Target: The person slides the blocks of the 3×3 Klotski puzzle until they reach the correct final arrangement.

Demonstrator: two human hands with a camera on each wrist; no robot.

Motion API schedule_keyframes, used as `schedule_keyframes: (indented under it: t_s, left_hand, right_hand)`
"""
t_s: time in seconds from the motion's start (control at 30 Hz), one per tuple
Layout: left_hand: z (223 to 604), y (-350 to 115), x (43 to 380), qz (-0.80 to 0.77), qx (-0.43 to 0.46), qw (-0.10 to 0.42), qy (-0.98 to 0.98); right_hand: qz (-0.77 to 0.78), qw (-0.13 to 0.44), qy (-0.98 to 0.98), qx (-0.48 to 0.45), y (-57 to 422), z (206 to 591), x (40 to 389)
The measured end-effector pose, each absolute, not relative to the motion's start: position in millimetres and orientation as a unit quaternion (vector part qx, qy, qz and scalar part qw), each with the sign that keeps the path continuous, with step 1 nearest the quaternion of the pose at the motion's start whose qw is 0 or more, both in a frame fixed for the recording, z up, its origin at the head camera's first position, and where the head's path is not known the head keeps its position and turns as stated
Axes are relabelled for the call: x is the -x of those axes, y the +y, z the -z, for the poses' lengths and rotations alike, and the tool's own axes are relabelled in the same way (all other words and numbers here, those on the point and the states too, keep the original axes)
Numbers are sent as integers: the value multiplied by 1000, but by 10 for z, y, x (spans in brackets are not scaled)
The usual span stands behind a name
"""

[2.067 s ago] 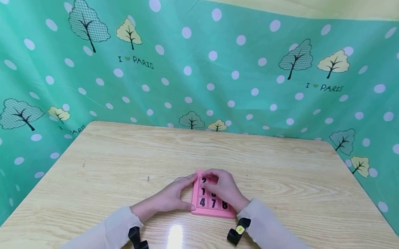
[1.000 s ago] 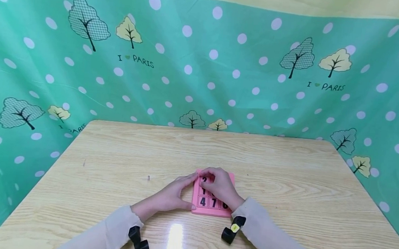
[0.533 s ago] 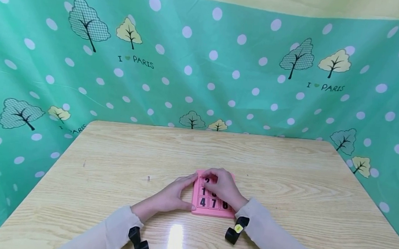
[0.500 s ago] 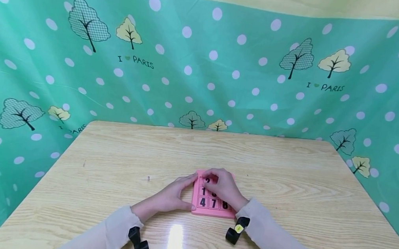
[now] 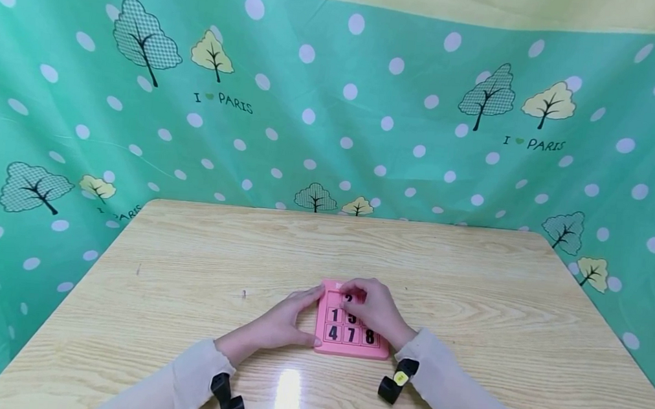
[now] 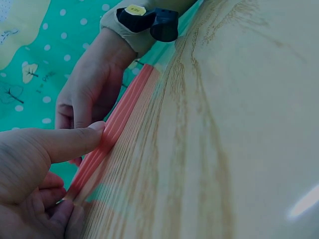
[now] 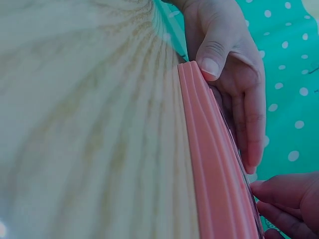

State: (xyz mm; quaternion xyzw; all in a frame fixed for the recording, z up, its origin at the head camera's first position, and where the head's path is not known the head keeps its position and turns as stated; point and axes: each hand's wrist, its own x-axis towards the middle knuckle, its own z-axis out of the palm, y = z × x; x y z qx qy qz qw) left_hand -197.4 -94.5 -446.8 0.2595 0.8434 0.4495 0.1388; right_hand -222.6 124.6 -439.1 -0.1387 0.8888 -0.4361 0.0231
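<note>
A pink sliding number puzzle (image 5: 352,349) lies on the table in the head view. Its tiles 1, 4, 5, 7 and 8 show; the rest are covered by a hand. My left hand (image 5: 279,322) holds the puzzle by its left side, thumb at the near corner, fingertips at the far one. In the left wrist view the thumb (image 6: 75,142) presses the pink edge. My right hand (image 5: 377,309) reaches over the upper right, thumb and index finger at the tile with the 2 (image 5: 348,299). A bare slot shows left of that tile.
The puzzle lies on a wood-grain table (image 5: 213,246), with a bright light reflection near its front. A green dotted curtain (image 5: 286,142) with printed trees hangs behind. Black wrist cameras (image 5: 390,388) are strapped over the beige sleeves.
The right hand has slid the 2 tile rightward from the top left corner, baring a slot there. The left hand and the puzzle's frame have stayed in place.
</note>
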Motion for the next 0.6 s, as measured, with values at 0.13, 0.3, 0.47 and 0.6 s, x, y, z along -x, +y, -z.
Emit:
schedule_keyframes:
  t_s: [0.13,0.3,0.47,0.6]
  left_hand:
    - [4470,-945,1972,-449,-260,137,844]
    - [4476,-940,1973,-450,-259,137,844]
    - [4471,-940,1970,-448,-259,137,844]
    - [4460,-940,1964,-447,-260,138,845]
  right_hand:
    - [438,25,889,132,1274,4404,2226]
    - [444,29,887,127,1302,4409,2221]
    - [446,26,885,132,1310,4411,2220]
    - [447,22,885,130,1315,4404,2215]
